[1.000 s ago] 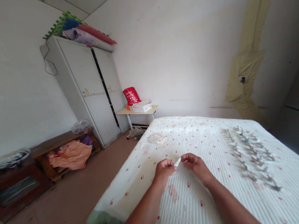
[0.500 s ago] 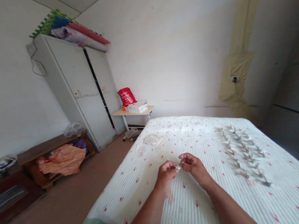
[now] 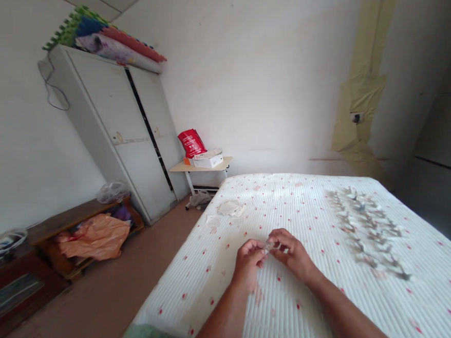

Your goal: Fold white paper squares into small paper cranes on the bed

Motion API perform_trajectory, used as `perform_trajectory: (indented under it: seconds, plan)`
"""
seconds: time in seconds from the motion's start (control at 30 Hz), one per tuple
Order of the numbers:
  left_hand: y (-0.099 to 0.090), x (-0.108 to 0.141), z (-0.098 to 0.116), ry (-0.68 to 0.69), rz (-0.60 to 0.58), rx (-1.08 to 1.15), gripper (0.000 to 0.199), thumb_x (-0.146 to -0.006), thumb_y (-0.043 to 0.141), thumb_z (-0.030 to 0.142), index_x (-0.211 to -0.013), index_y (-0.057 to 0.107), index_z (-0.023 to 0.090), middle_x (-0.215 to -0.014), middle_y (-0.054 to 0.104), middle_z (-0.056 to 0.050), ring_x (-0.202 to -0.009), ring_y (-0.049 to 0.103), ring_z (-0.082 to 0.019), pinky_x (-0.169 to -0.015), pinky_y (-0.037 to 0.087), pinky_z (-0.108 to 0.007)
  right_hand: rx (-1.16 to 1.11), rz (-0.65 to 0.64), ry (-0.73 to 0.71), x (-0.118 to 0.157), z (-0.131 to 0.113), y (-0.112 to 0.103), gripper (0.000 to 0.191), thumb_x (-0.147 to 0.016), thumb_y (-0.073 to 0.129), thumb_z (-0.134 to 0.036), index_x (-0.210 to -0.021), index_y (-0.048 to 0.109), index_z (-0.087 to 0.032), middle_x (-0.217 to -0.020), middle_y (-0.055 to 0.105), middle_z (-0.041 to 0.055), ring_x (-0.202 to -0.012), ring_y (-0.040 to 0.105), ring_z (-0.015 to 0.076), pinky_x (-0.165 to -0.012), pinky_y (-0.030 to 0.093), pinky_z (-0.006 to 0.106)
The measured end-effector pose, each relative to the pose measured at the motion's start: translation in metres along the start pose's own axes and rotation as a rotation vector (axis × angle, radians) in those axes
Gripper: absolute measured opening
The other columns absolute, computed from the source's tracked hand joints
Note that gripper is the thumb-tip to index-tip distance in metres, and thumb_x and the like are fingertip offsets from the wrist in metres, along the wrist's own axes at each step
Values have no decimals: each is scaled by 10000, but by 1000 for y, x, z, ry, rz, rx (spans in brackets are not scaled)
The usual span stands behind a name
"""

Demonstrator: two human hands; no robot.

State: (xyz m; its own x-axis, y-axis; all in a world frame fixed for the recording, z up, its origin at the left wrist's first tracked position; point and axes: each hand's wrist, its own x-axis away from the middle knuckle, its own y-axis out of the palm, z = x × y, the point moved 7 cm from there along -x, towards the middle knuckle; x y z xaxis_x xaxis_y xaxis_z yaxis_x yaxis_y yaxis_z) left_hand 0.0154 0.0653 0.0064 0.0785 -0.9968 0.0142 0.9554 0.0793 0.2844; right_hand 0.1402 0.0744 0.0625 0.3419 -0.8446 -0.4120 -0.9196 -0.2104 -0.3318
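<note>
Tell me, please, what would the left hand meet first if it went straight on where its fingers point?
Just past the small pale piece at its fingertips, the left hand would most likely meet the right hand first, though this single view leaves the depth between them unclear.
</note>
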Motion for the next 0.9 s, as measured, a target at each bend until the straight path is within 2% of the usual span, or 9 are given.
perform_trajectory:
  seconds: [0.1,0.3,0.43,0.57,0.73,0.9]
  plan:
    - [0,0,2,-4,11,73,143,-566,591,213,-664,510,147,-521,495,36,-467,426,-58,-466,269,-188,157,-76,-143,3,-9,5,133,-731,521,-145,-802,619,-200,-987,517,51,-913,527,163,-774,424,279]
    - [2,1,3,16,-18,96,82,-566,557,175,-627,517,138,-502,489,32,-448,401,-55,-461,255,-190,315,-72,-311,5,-14,8,138,-782,499,-149,-821,621,-200,-964,523,57,-872,552,149,-746,454,260]
    - [-1,2,3,28,-2,58,63,-569,548,177,-608,521,135,-499,490,31,-452,400,-58,-477,282,-193,395,-60,-366,7,-20,8,150,-808,479,-160,-823,621,-207,-960,539,64,-869,554,144,-732,464,254]
    - [-2,6,15,103,12,-76,56,-599,537,179,-630,541,132,-515,498,31,-469,413,-64,-486,304,-191,447,-58,-393,7,-23,9,162,-819,467,-161,-814,624,-203,-960,546,72,-875,552,149,-731,469,262]
    - [-3,10,27,193,-3,-158,149,-635,498,172,-772,552,149,-610,553,19,-573,512,-107,-562,380,-210,492,-68,-432,7,-24,14,158,-833,465,-183,-778,612,-193,-933,565,72,-865,540,153,-739,456,274]
    - [-4,11,29,236,13,-273,215,-634,470,132,-834,549,147,-588,532,30,-566,506,-107,-564,378,-203,518,-97,-477,8,-25,19,175,-854,429,-184,-797,594,-174,-868,584,74,-825,538,154,-727,447,287]
